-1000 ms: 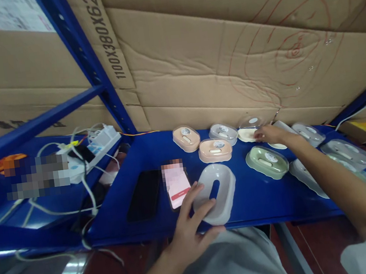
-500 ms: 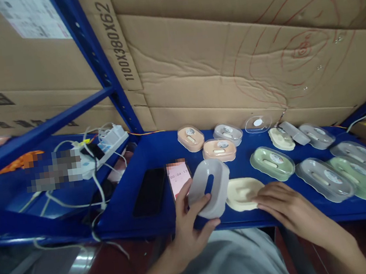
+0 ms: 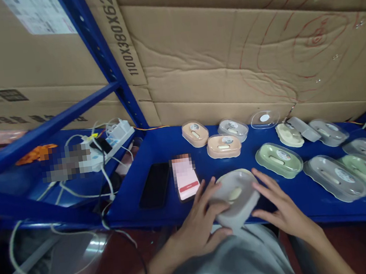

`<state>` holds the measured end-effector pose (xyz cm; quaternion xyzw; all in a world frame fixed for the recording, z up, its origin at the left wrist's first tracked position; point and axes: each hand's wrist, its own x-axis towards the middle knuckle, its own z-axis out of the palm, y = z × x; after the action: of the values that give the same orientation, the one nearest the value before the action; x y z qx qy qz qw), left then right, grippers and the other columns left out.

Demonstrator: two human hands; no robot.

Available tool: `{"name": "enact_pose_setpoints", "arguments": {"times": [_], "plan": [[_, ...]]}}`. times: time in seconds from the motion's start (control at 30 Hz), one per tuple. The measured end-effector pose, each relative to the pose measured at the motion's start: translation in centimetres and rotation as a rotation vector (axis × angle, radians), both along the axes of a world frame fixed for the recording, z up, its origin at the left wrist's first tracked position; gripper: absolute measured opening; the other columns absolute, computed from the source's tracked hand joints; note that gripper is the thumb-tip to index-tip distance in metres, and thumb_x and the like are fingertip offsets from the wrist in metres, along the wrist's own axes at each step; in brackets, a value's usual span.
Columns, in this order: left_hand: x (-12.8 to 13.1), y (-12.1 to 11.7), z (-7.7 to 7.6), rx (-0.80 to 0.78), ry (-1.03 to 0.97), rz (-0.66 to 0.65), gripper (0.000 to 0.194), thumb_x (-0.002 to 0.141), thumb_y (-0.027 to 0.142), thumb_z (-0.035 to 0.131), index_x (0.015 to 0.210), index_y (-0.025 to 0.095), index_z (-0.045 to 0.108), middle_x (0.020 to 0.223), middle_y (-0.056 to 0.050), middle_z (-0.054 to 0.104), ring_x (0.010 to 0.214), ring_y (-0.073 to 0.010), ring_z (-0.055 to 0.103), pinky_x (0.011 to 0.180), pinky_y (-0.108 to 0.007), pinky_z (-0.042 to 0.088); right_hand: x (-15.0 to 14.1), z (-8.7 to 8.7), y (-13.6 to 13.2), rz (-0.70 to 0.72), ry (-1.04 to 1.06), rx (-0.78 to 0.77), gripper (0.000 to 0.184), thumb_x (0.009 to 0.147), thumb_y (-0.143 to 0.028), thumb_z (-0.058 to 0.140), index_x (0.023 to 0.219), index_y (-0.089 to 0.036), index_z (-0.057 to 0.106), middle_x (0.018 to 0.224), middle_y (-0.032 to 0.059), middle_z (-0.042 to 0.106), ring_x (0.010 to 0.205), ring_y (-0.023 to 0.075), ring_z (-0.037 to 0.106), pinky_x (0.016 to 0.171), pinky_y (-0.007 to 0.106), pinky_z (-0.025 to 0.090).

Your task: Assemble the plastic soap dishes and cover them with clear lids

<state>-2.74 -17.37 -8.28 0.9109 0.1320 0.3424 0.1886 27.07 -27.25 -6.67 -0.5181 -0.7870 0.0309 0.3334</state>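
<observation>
A grey oval soap dish tray (image 3: 227, 211) with a slot in its floor is between my hands at the front edge of the blue shelf. Through the slot and past its far rim shows the cream base (image 3: 235, 194); most of that base is hidden beneath the tray. My left hand (image 3: 202, 223) grips the tray's left side, thumb at the near wall and a finger reaching inside. At the right side, my right hand (image 3: 274, 203) has its fingertips against the rim, thumb low by the near corner.
A lit phone (image 3: 187, 183) and a dark phone (image 3: 154, 186) lie at left. Lidded dishes in peach (image 3: 224, 146), green (image 3: 279, 160) and grey (image 3: 335, 178) stand behind and right. A clear lid (image 3: 265, 119) lies by the cardboard. Cables and a power strip (image 3: 119, 133) occupy the left shelf.
The grey tray has moved right and now lies over the cream base. My right hand has let go of the base's edge and taken the tray's right side.
</observation>
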Motion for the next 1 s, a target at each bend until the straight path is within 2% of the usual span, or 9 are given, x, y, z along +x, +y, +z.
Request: {"name": "enact_pose_setpoints", "arguments": {"times": [0.1, 0.2, 0.3, 0.37, 0.57, 0.7, 0.77, 0.87, 1.0], "plan": [[0.0, 0.0, 0.2, 0.092, 0.071, -0.067, 0.038, 0.105, 0.045, 0.061, 0.132, 0.019, 0.059, 0.166, -0.021, 0.043, 0.166, -0.0417, 0.021, 0.131, -0.071, 0.022, -0.3, 0.0, 0.3, 0.108, 0.067, -0.041, 0.051, 0.098, -0.04, 0.075, 0.147, -0.033, 0.062, 0.161, 0.0113, 0.055, 0.153, 0.0325, 0.049, 0.116, 0.054, 0.055], [0.9, -0.2, 0.3, 0.084, 0.124, 0.02, 0.037, 0.104, 0.034, 0.062, 0.138, 0.02, 0.059, 0.169, -0.02, 0.041, 0.165, -0.0405, 0.024, 0.13, -0.069, 0.028, -0.2, -0.3, 0.7, 0.076, 0.144, 0.03, 0.036, 0.095, -0.03, 0.078, 0.13, -0.032, 0.072, 0.143, 0.0085, 0.069, 0.15, 0.0322, 0.052, 0.117, 0.056, 0.054], [2.0, -0.5, 0.2, 0.076, 0.126, 0.157, 0.046, 0.105, 0.022, 0.057, 0.151, 0.018, 0.052, 0.169, -0.02, 0.04, 0.164, -0.0376, 0.03, 0.128, -0.062, 0.039, 0.2, -0.7, 1.0, -0.036, 0.098, 0.104, 0.036, 0.094, -0.027, 0.079, 0.129, -0.031, 0.073, 0.137, 0.0084, 0.071, 0.148, 0.0339, 0.054, 0.116, 0.06, 0.055], [2.4, -0.6, 0.0, 0.096, 0.131, 0.19, 0.047, 0.105, 0.017, 0.054, 0.152, 0.017, 0.051, 0.166, -0.02, 0.043, 0.162, -0.0363, 0.035, 0.127, -0.059, 0.042, 0.5, -0.8, 1.0, -0.089, 0.038, 0.11, 0.037, 0.094, -0.029, 0.079, 0.131, -0.032, 0.073, 0.136, 0.0083, 0.072, 0.147, 0.0344, 0.055, 0.115, 0.062, 0.054], [2.7, -0.7, -0.6, 0.066, 0.159, 0.218, 0.042, 0.105, 0.037, 0.065, 0.142, 0.017, 0.06, 0.16, -0.02, 0.052, 0.156, -0.0363, 0.045, 0.121, -0.054, 0.053, 1.1, -0.8, 1.0, -0.032, -0.123, -0.104, 0.047, 0.099, -0.035, 0.074, 0.145, -0.037, 0.065, 0.149, 0.0072, 0.065, 0.152, 0.0329, 0.048, 0.116, 0.061, 0.054], [2.9, -0.6, -0.9, 0.052, 0.156, 0.242, 0.039, 0.105, 0.031, 0.064, 0.141, 0.018, 0.06, 0.16, -0.019, 0.053, 0.156, -0.0346, 0.046, 0.122, -0.052, 0.053, 0.9, -0.8, 0.7, -0.049, -0.12, -0.106, 0.046, 0.103, -0.03, 0.068, 0.148, -0.039, 0.064, 0.149, 0.0068, 0.065, 0.15, 0.0308, 0.051, 0.116, 0.059, 0.054], [2.9, -0.7, -0.8, 0.057, 0.157, 0.248, 0.037, 0.106, 0.029, 0.062, 0.141, 0.019, 0.06, 0.16, -0.018, 0.053, 0.157, -0.0338, 0.045, 0.123, -0.052, 0.052, 1.2, 0.3, 0.6, -0.038, -0.158, -0.116, 0.048, 0.104, -0.031, 0.065, 0.152, -0.039, 0.06, 0.152, 0.0067, 0.064, 0.15, 0.0312, 0.052, 0.116, 0.06, 0.054], [2.9, -0.7, -0.7, 0.075, 0.166, 0.259, 0.036, 0.106, 0.025, 0.059, 0.142, 0.018, 0.058, 0.163, -0.02, 0.05, 0.158, -0.0335, 0.043, 0.123, -0.051, 0.051, 3.0, 3.6, 1.5, -0.093, -0.238, -0.084, 0.052, 0.107, -0.032, 0.059, 0.158, -0.037, 0.052, 0.158, 0.0067, 0.06, 0.149, 0.0318, 0.053, 0.12, 0.063, 0.049], [2.6, -0.5, -0.9, 0.097, 0.147, 0.262, 0.036, 0.107, 0.021, 0.055, 0.142, 0.016, 0.056, 0.164, -0.021, 0.048, 0.159, -0.0337, 0.042, 0.123, -0.051, 0.052, 7.8, 8.1, 6.3, -0.164, -0.345, -0.029, 0.044, 0.109, -0.034, 0.051, 0.153, -0.033, 0.057, 0.152, 0.0059, 0.064, 0.144, 0.0293, 0.059, 0.122, 0.058, 0.047]]}}
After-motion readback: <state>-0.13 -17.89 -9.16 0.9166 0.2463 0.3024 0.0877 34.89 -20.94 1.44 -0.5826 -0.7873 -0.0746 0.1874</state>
